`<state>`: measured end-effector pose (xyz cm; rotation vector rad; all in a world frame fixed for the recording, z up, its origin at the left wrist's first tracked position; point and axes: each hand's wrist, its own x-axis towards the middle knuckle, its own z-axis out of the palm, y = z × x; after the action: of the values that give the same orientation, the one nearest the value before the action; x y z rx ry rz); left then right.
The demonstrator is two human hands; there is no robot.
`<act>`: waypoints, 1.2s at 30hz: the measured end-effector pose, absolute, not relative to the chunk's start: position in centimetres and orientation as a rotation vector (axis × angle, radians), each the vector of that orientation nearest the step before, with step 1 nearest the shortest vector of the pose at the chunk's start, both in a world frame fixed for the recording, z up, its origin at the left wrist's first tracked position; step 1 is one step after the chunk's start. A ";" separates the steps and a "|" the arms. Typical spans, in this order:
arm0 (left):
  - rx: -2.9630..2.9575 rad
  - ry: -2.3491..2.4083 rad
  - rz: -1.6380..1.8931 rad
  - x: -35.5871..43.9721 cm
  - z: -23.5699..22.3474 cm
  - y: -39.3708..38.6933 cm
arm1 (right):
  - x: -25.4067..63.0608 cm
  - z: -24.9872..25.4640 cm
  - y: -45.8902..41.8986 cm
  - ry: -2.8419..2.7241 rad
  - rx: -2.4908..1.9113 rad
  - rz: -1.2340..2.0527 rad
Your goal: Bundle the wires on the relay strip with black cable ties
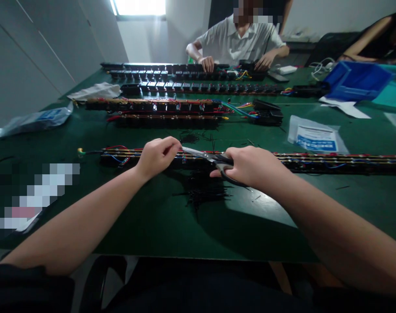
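Note:
My right hand (250,165) grips a pair of scissors (222,166) by the dark handles, its blades pointing left. At the blade tips, my left hand (158,156) is closed in a pinch; what sits between its fingertips is too small to make out. Both hands are over a long black bar-shaped assembly (334,164) strung with red, blue and yellowish wires. A gold-coloured connector (81,152) sticks out at its left end. Thin black offcuts (204,195) lie heaped in front of the bar, and a smaller heap of black bits (189,138) is behind it.
Similar wired bars (158,105) lie across the green table (135,226) farther back. A plastic bag (317,135) is at right, another bag (44,118) at left. A blue bin (357,82) stands back right. Across the table, a person in a white shirt (237,41) handles the farthest bar.

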<state>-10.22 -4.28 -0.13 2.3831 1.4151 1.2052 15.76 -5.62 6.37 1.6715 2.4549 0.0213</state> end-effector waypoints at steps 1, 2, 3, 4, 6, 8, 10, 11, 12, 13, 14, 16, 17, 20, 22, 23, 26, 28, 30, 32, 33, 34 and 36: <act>2.438 1.408 1.186 -10.0 0.1 -4.4 | 16.2 6.8 -5.3 2.423 1.695 0.035; 2.468 1.400 1.188 -9.8 0.3 -4.4 | 16.6 7.3 -5.1 2.383 1.724 0.057; 2.474 1.392 1.200 -9.6 0.5 -4.4 | 17.1 7.7 -4.8 2.339 1.755 0.077; 2.473 1.389 1.207 -9.4 0.8 -4.3 | 17.7 8.0 -4.5 2.305 1.787 0.094; 2.444 1.403 1.146 -8.8 1.3 -3.8 | 19.0 8.4 -3.9 2.259 1.849 0.094; 2.402 1.423 0.991 -7.9 1.7 -2.7 | 20.4 8.4 -3.5 2.253 1.888 0.044; 2.367 1.421 0.857 -6.7 1.8 -1.1 | 21.6 8.1 -3.1 2.274 1.905 -0.024; 2.342 1.412 0.800 -6.0 1.8 -0.3 | 22.1 7.8 -2.9 2.299 1.911 -0.028; 2.311 1.402 0.737 -5.3 1.8 0.6 | 22.6 7.5 -2.8 2.325 1.916 -0.014; 2.282 1.382 0.669 -4.5 1.7 1.3 | 23.0 7.3 -2.7 2.350 1.920 0.015; 2.256 1.353 0.610 -3.7 1.5 2.0 | 23.3 7.0 -2.6 2.370 1.924 0.057; 2.214 1.304 0.549 -2.4 1.2 2.7 | 24.0 6.6 -2.5 2.394 1.901 0.106; 2.198 1.286 0.547 -1.9 1.0 2.8 | 24.3 6.5 -2.5 2.395 1.867 0.098; 2.166 1.271 0.625 -1.2 0.5 2.4 | 25.5 6.3 -2.4 2.371 1.734 -0.068; 2.148 1.269 0.707 -1.2 0.4 1.9 | 26.3 6.2 -2.3 2.358 1.686 -0.191; 2.137 1.264 0.747 -1.3 0.4 1.7 | 26.6 6.1 -2.2 2.363 1.677 -0.224; 2.102 1.227 0.829 -1.8 0.5 1.2 | 26.9 5.9 -2.1 2.406 1.658 -0.209; 2.080 1.201 0.866 -2.0 0.6 0.9 | 26.6 5.7 -2.1 2.458 1.645 -0.147; 2.064 1.181 0.905 -2.1 0.6 0.7 | 26.2 5.6 -2.2 2.521 1.627 -0.095; 2.054 1.170 0.943 -2.2 0.6 0.4 | 25.6 5.5 -2.3 2.577 1.620 -0.052; 2.051 1.166 0.957 -2.2 0.6 0.4 | 25.3 5.4 -2.4 2.593 1.624 -0.031; 2.049 1.162 0.970 -2.2 0.6 0.3 | 25.1 5.4 -2.5 2.603 1.630 -0.005; 2.043 1.157 0.992 -2.2 0.5 0.2 | 24.6 5.3 -2.7 2.612 1.634 0.047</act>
<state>-2.21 0.20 0.49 2.0429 1.1566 0.9918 24.64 -2.68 5.28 1.6336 2.6122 0.0470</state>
